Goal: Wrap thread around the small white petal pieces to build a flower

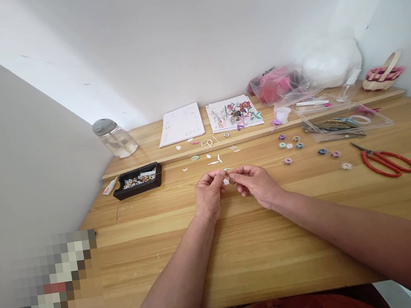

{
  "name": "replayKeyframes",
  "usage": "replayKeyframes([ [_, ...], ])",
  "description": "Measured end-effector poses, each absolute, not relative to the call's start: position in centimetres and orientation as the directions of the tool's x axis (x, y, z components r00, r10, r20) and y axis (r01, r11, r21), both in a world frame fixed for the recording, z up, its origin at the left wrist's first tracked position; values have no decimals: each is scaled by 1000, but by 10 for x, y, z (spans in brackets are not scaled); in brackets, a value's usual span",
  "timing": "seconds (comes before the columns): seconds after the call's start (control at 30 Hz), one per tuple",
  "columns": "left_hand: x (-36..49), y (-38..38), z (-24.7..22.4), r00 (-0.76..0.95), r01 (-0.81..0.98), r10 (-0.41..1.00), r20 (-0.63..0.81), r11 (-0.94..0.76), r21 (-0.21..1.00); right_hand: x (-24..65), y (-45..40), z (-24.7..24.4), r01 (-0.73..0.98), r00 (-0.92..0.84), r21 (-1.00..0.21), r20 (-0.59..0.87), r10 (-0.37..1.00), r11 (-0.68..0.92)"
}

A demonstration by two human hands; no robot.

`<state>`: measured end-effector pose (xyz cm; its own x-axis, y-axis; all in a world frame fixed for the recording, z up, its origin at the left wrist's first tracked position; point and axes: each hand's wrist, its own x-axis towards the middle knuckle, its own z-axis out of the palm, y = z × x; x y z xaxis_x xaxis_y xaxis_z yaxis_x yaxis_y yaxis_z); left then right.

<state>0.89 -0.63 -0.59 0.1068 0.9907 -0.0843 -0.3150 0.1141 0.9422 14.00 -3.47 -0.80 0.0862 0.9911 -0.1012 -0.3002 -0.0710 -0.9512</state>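
Observation:
Above the middle of the wooden table (188,248), my left hand (210,191) and my right hand (254,182) meet with their fingertips pinched together. Between them sits a small, pale piece with a green edge (227,169), mostly covered by the fingers, so its kind does not show. A small white cutout (226,181) shows just below the fingertips. Beyond the hands lie several thin white petal-shaped cutouts (214,162), a green-striped leaf shape (195,158) and a pale leaf-shaped outline (207,143).
To the left are a black tray of beads (138,181), a small tube (109,186) and a lidded jar (115,138). Rightward lie several thread bobbins (299,146), red-handled scissors (388,161) and a clear plastic box (346,124). Paper sheets (181,124) and a basket (382,77) occupy the back shelf.

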Motion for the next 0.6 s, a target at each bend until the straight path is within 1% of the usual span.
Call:
replayKeyframes([
  [0.17,7,-4,-6,82,-303,996,-47,69,951,138,-37,-9,-181,98,-981,-94,991,-75],
  [0.27,6,-3,-7,80,-293,996,-27,49,955,139,-38,-7,-78,102,-996,-46,994,-38],
  [0.4,5,-3,-7,88,-275,996,-15,39,961,141,-39,-4,142,119,-987,95,988,78],
  [0.5,4,-3,-6,86,-248,996,-10,31,968,143,-41,-2,322,113,-925,249,962,202],
  [0.6,3,-3,-5,81,-219,997,-10,28,975,145,-43,1,427,87,-856,359,929,291],
])
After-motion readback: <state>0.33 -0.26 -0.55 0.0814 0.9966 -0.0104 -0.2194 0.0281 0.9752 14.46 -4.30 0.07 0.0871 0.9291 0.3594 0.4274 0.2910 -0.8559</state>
